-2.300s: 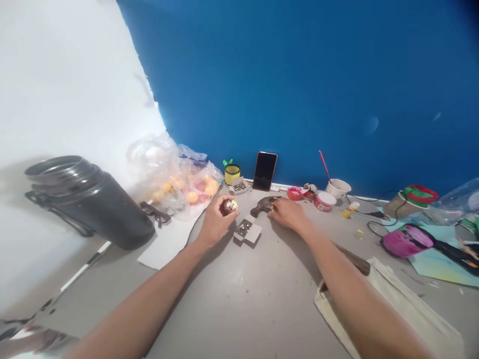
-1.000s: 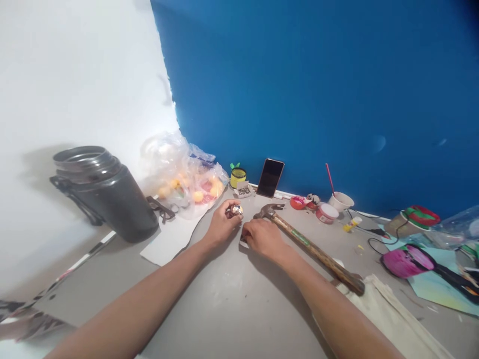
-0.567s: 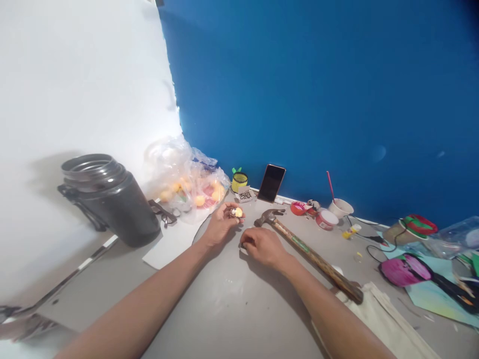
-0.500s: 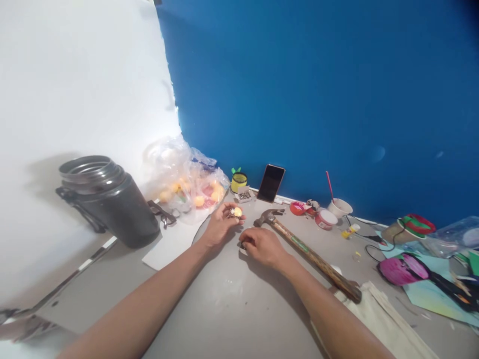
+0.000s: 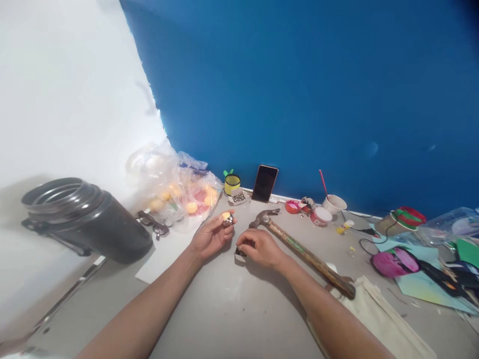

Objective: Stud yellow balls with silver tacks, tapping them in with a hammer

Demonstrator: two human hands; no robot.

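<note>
Between the fingertips of my left hand (image 5: 213, 236) is a small yellow ball (image 5: 227, 218) partly covered in shiny metal studs. My right hand (image 5: 261, 248) is just to the right and lower, its fingers bent in a pinch over a small open box (image 5: 240, 255) of dark metallic bits on the table. What lies between those fingertips is hidden. A claw hammer (image 5: 299, 252) with a worn wooden handle rests right of my right hand. Beyond my hands stands another little box (image 5: 237, 198) holding small shiny pieces.
A dark wide-mouthed flask (image 5: 93, 222) stands at left beside eyeglasses (image 5: 155, 224) and plastic bags (image 5: 179, 194) of yellow balls. A phone (image 5: 265, 183) leans on the blue wall. Paper cup (image 5: 334, 203), pink-painted piece (image 5: 395, 262) and cream cloth (image 5: 377, 309) lie rightward.
My left hand has turned the ball, so its studded side now faces me more. The right hand's fingers have lifted slightly, showing more of the small box. The view has shifted a little.
</note>
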